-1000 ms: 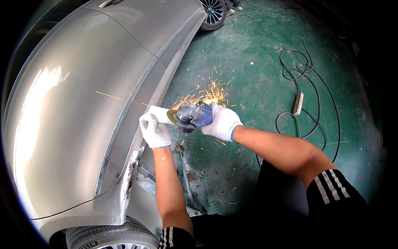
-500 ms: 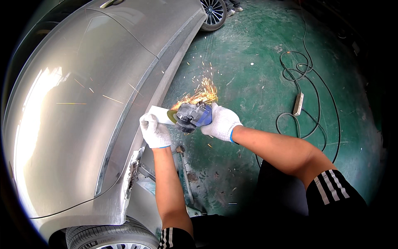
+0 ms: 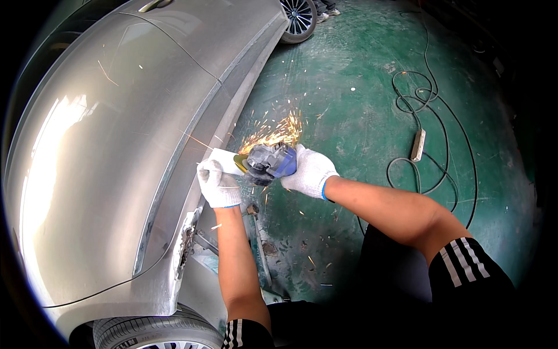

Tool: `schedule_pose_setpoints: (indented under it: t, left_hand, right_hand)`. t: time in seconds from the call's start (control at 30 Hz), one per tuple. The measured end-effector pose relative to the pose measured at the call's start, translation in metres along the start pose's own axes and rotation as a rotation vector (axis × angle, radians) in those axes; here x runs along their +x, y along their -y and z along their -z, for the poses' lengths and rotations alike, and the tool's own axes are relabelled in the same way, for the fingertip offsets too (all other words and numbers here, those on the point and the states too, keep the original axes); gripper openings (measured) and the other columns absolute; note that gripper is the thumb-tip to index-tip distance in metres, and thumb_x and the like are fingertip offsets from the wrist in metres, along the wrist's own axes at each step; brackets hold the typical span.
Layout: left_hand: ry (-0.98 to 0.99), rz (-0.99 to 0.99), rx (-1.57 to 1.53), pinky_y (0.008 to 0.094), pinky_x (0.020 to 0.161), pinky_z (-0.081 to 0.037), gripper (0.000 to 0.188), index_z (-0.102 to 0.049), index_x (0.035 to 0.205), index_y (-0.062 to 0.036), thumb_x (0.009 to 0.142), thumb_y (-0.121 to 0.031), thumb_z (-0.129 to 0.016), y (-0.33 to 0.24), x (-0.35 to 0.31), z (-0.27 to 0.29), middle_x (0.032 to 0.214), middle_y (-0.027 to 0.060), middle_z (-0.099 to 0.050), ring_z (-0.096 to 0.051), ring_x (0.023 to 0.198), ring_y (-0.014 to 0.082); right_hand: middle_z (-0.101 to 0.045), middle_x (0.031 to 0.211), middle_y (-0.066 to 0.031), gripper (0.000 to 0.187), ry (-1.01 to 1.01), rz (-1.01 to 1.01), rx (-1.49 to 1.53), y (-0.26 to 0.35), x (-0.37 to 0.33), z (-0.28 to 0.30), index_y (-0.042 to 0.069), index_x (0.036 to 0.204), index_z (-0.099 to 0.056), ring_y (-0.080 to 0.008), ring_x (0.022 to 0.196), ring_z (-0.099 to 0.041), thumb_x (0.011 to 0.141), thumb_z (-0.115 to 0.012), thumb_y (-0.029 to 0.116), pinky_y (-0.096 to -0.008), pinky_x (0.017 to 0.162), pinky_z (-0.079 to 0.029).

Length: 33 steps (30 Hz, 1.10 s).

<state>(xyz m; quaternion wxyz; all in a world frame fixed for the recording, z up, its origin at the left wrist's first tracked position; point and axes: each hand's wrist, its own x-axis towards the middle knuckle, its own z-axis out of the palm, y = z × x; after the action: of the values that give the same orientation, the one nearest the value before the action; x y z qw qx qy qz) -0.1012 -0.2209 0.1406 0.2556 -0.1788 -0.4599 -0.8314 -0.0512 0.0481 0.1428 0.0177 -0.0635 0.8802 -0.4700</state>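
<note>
My left hand (image 3: pixel 217 182), in a white knit glove, is closed on a flat pale metal plate (image 3: pixel 225 159) beside the car's lower edge. My right hand (image 3: pixel 311 171), gloved alike, grips a blue and dark grey angle grinder (image 3: pixel 272 161). The grinder's yellowish disc (image 3: pixel 240 162) meets the right end of the plate. A spray of orange sparks (image 3: pixel 279 132) fans out beyond the tool, and a few streaks fly across the car. The fingers of my right hand are partly hidden by the grinder body.
A silver-beige car (image 3: pixel 110 151) fills the left side; its sill end (image 3: pixel 185 241) is ragged and bare. Below my hands is a metal stand or jack (image 3: pixel 260 247). A power strip (image 3: pixel 418 145) and looped black cable (image 3: pixel 447 136) lie on the green floor (image 3: pixel 349 110). A person's shoes (image 3: pixel 328 14) show far off.
Both hands, the plate and the grinder stay almost in place. The sparks have shifted in shape, with new streaks over the car and below the tool.
</note>
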Motion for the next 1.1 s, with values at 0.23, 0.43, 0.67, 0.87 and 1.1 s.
schedule_pose_setpoints:
  t: [0.23,0.43,0.67,0.87,1.1]
  left_hand:
    - [-0.013,-0.007,0.003,0.044,0.096,-0.056,0.012,-0.068,0.103,-0.0099,0.096,-0.003,-0.075,0.004,-0.001,0.004,0.106,0.0056,-0.071,-0.068,0.103,0.0241]
    - [0.006,-0.011,-0.007,0.045,0.096,-0.057,0.013,-0.068,0.103,-0.0112,0.096,-0.004,-0.076,0.007,0.001,0.006,0.105,0.0053,-0.07,-0.068,0.105,0.0241]
    - [0.015,0.024,-0.009,0.0457,0.097,-0.057,0.014,-0.068,0.104,-0.0103,0.096,-0.004,-0.076,0.006,0.001,0.004,0.106,0.0059,-0.07,-0.068,0.105,0.0244]
    - [0.002,0.017,0.002,0.0445,0.096,-0.055,0.015,-0.063,0.103,-0.0085,0.096,-0.004,-0.075,0.004,-0.001,0.002,0.103,0.0054,-0.067,-0.066,0.101,0.0228]
    - [-0.029,0.007,0.004,0.0404,0.094,-0.053,0.016,-0.062,0.101,-0.0082,0.095,0.0,-0.074,0.003,-0.002,-0.006,0.102,0.004,-0.066,-0.064,0.099,0.0191]
  right_hand:
    - [-0.074,0.108,-0.0273,0.058,0.001,0.004,0.025,0.002,-0.002,0.002,-0.002,0.117,-0.06,-0.043,0.106,-0.072,0.073,-0.076,0.032,-0.0469,0.093,-0.056]
    - [-0.073,0.109,-0.0277,0.061,-0.013,0.019,0.013,-0.001,0.001,-0.002,-0.003,0.12,-0.059,-0.0433,0.106,-0.072,0.072,-0.076,0.032,-0.047,0.094,-0.056]
    - [-0.073,0.11,-0.0276,0.059,0.004,0.0,0.011,0.001,0.0,0.001,-0.002,0.118,-0.06,-0.0435,0.107,-0.071,0.072,-0.076,0.032,-0.047,0.094,-0.056]
    - [-0.073,0.11,-0.0279,0.057,0.004,-0.003,0.002,0.001,0.002,0.0,-0.002,0.116,-0.06,-0.0439,0.107,-0.071,0.072,-0.076,0.032,-0.0471,0.094,-0.056]
    - [-0.073,0.11,-0.0273,0.057,0.009,-0.01,-0.012,0.001,0.001,0.0,-0.001,0.116,-0.06,-0.0438,0.107,-0.071,0.073,-0.076,0.032,-0.047,0.094,-0.056]
